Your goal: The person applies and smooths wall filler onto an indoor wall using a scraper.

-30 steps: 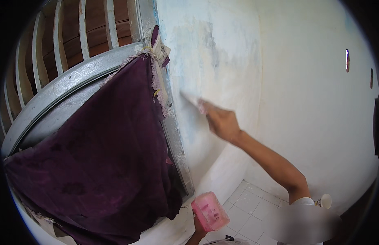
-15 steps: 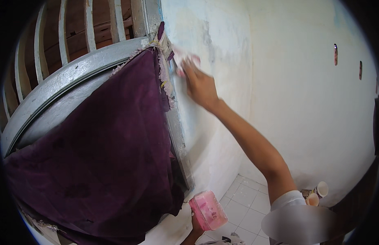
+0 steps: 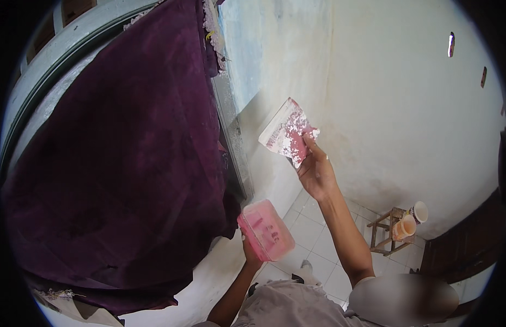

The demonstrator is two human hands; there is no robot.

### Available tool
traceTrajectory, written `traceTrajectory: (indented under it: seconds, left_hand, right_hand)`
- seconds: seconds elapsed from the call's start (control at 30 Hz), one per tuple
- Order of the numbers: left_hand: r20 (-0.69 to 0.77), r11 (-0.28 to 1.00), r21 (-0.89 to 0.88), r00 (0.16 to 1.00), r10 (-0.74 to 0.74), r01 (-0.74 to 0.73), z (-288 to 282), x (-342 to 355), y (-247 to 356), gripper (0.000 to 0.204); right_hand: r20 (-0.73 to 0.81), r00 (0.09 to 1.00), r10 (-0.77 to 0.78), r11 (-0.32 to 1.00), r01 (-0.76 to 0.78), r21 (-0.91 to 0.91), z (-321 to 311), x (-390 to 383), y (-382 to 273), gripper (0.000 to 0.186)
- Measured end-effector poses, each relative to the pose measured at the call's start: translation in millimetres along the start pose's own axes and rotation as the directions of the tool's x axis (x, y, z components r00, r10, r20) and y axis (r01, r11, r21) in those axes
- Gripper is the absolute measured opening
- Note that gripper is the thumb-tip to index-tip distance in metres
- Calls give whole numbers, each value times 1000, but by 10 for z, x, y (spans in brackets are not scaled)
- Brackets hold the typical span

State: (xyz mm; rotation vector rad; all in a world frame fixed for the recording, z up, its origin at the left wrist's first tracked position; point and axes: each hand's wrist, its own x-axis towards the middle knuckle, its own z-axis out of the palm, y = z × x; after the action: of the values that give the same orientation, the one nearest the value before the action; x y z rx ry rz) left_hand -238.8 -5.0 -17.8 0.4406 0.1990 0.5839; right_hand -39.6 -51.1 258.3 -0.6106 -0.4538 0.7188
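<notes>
My right hand [image 3: 317, 173] is closed on a wide putty knife [image 3: 290, 131], its red surface patched with white filler. The knife is held up in front of the wall, its broad edge pointing up and left, apart from the wall's surface. Lower and to the left, my left hand [image 3: 250, 252] grips a pink plastic box [image 3: 268, 231] from its left side and below. The box is tilted, showing dark pink smears; most of my left fingers are hidden behind it. Next to both hands is the white wall [image 3: 274, 71], with bluish and grey patches.
A dark purple cloth [image 3: 116, 163] hangs across the left, over a grey curved frame [image 3: 40, 82]. At the lower right, a wooden stool [image 3: 381, 231] bears two tubs [image 3: 404, 228]. White floor tiles [image 3: 307, 229] lie below, and a dark brown door [image 3: 460, 237] stands at right.
My right hand has drawn the putty knife down and right, off the wall beside the frame. The view has tilted downward; my left hand still holds the pink box, and the stool now shows.
</notes>
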Motion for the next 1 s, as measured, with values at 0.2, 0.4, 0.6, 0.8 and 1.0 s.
traceTrajectory:
  seconds: [0.2,0.4,0.6,0.8,1.0]
  left_hand:
    - [110,994,-109,994,23,-11,-261,-164,-56,72]
    - [-106,991,25,986,131,-129,-292,-380,-52,72]
    - [-82,983,-80,984,157,-164,-500,-234,-56,72]
    - [-87,984,-34,981,174,-178,-411,-69,-93,69]
    - [-63,995,-32,993,96,-98,90,43,-230,68]
  right_hand:
    - [60,998,37,990,-45,135,173,335,-336,31]
    - [464,624,-629,492,781,-384,1369,1264,-1252,33]
    - [824,73,-562,-561,698,-445,2328,2074,-1621,33]
    - [910,208,-359,-560,732,-389,1366,1962,-448,70]
    - [851,442,-284,-333,786,-520,124,1039,-71,58]
